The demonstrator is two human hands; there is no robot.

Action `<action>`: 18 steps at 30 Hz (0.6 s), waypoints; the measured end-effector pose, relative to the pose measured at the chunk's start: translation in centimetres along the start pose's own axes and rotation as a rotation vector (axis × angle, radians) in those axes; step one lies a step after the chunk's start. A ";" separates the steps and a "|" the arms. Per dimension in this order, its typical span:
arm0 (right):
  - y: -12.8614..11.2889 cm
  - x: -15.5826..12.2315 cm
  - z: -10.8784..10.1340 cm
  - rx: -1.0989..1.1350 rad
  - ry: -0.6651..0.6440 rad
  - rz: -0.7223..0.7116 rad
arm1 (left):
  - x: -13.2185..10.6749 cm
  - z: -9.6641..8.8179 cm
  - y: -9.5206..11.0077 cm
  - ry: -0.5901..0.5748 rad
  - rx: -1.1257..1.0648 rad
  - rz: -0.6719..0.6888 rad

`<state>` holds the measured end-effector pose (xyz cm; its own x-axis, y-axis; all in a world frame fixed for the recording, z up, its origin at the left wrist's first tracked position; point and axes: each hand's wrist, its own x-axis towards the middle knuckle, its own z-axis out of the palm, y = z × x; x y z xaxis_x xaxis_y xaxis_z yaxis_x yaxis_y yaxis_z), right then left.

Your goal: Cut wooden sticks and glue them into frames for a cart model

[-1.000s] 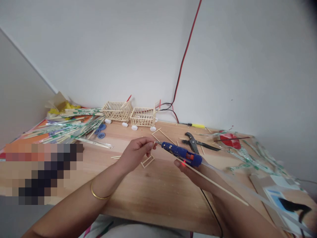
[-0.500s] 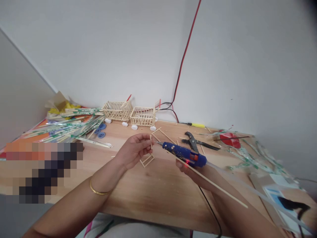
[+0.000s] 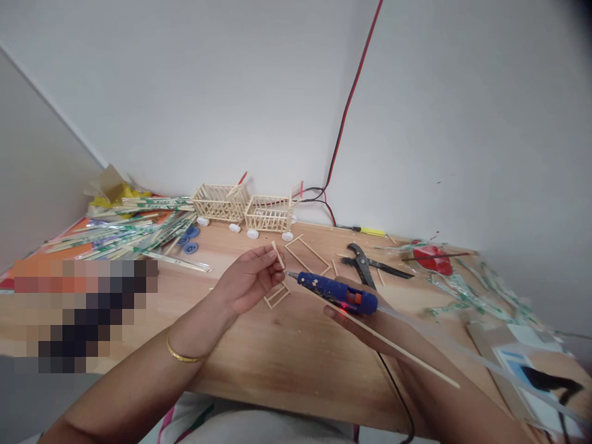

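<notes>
Between the fingertips of my left hand (image 3: 252, 277) is pinched a short wooden stick (image 3: 277, 254), tilted. My right hand (image 3: 354, 327) is closed round a blue hot glue gun (image 3: 337, 291) with a red light on its side. The gun's nozzle points left, close to the fingers of my left hand. A long thin wooden stick (image 3: 402, 348) runs along the gun beside my right hand; how it is held is partly hidden. On the table below lie a small stick frame (image 3: 277, 300), partly behind my left hand, and a larger stick frame (image 3: 308, 254).
Two stick-built carts (image 3: 221, 203) with white wheels stand by the wall. Wrapped chopsticks (image 3: 134, 231) and blue wheels (image 3: 190, 247) are at left. Pliers (image 3: 363, 265), a yellow-handled tool (image 3: 372, 232) and a red packet (image 3: 432, 260) lie right. The glue gun's cord (image 3: 395, 388) hangs over the table edge.
The short stick in my left hand has tilted and risen slightly. The glue gun has shifted a little left, its nozzle now lower relative to the stick. The view has shifted slightly.
</notes>
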<state>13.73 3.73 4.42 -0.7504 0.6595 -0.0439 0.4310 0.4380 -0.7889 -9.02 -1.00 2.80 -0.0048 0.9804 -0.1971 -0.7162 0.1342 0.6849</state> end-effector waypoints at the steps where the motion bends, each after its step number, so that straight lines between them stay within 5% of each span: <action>1: 0.0 0.0 0.0 0.006 0.008 0.003 | 0.0 0.1 0.0 -0.004 -0.009 -0.004; 18: -0.2 0.1 0.0 -0.014 0.007 0.020 | -0.1 0.2 -0.3 -0.029 -0.013 -0.029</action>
<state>13.56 3.74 4.58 -0.7381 0.6724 -0.0549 0.4525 0.4331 -0.7795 -8.72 -1.13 2.75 0.0363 0.9798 -0.1964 -0.7246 0.1612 0.6700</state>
